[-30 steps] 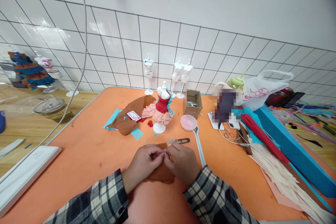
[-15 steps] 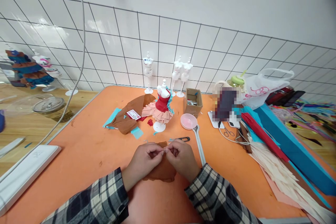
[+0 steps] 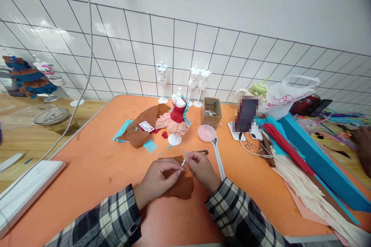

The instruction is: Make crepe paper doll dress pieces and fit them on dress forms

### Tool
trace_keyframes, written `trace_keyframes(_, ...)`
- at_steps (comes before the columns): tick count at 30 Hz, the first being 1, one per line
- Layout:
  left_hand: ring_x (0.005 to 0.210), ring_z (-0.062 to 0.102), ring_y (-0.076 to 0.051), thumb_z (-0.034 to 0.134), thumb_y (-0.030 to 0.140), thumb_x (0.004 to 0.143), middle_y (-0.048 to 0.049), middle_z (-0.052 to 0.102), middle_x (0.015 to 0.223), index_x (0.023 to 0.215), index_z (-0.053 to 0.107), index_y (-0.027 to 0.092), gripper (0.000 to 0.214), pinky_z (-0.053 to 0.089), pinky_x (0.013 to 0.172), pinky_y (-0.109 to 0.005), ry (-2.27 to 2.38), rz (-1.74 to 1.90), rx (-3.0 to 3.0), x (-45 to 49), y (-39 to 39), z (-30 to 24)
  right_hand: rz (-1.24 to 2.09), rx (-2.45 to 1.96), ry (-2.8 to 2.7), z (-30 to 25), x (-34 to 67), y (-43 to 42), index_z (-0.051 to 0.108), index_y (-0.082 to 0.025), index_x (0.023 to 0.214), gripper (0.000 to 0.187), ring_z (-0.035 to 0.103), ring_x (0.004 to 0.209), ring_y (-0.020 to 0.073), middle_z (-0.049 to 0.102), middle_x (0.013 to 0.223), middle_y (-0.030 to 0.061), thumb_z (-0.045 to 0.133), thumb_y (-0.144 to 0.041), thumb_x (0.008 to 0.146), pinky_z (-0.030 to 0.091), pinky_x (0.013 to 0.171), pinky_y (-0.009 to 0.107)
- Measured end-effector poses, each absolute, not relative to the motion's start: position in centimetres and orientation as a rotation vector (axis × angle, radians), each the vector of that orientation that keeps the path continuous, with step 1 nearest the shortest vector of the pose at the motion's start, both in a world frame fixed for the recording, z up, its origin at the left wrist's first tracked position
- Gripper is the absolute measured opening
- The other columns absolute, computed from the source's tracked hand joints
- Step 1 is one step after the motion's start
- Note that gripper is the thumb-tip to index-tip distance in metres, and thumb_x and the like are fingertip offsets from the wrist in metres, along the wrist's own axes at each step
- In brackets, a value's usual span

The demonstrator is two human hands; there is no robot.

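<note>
Over a piece of brown crepe-like material (image 3: 185, 189), both hands meet in the lower middle of the view. My left hand (image 3: 158, 179) is closed, thumb and forefinger pinched at the lower end of a small white piece (image 3: 183, 162). Its upper end sits at the fingertips of my right hand (image 3: 202, 170), also closed in a pinch. What the white piece is I cannot make out. Behind the hands stands a small dress form (image 3: 179, 117) in a red bodice and pink ruffled skirt. A black-handled tool (image 3: 203, 152) lies just beyond my right hand, partly hidden.
Brown sheet (image 3: 145, 123) with a white card (image 3: 146, 126) lies left of the dress form. To the right are a pink dish (image 3: 206, 133), long tweezers (image 3: 218, 158), a cardboard box (image 3: 211, 114), scissors (image 3: 250, 144) and coloured paper strips (image 3: 290, 148). White mannequins (image 3: 162, 77) stand behind.
The fingertips have drawn slightly apart, my right hand shifting up and right, and the small white piece now shows between them. A dark blurred shape has appeared at the right edge.
</note>
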State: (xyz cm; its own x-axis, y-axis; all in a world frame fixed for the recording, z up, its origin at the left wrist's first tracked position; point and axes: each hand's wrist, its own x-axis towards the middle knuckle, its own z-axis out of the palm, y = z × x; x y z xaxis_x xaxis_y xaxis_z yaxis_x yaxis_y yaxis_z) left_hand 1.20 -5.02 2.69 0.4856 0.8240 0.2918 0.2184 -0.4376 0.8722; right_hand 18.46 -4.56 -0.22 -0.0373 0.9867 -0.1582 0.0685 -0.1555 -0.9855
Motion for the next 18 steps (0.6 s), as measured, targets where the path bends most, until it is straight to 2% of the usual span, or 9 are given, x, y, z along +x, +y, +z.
trace_keyframes(5,0.090,0.072,-0.021,0.059,0.018,0.084,-0.0103,0.077,0.091,0.081,0.074,0.016,0.016,0.055,0.085,-0.033,0.843,0.989,1.871,1.1,-5.1,2.4,1.251,-1.337,-1.245,-0.5,18.6,-4.4,0.057,-0.019,0.063,0.011,0.044,0.050,0.0112,0.045,0.049,-0.0051,0.053,-0.027,0.068,0.034,0.046,0.021)
trace_keyframes(18,0.088,0.072,-0.021,0.060,0.018,0.082,-0.0109,0.077,0.093,0.078,0.072,0.016,0.012,0.056,0.083,-0.033,0.850,0.977,1.833,1.2,-5.3,2.2,1.076,-1.420,-1.230,-0.2,20.5,-3.6,0.059,-0.018,0.067,0.021,0.042,0.048,0.0115,0.050,0.052,-0.0040,0.055,-0.037,0.073,0.033,0.046,0.023)
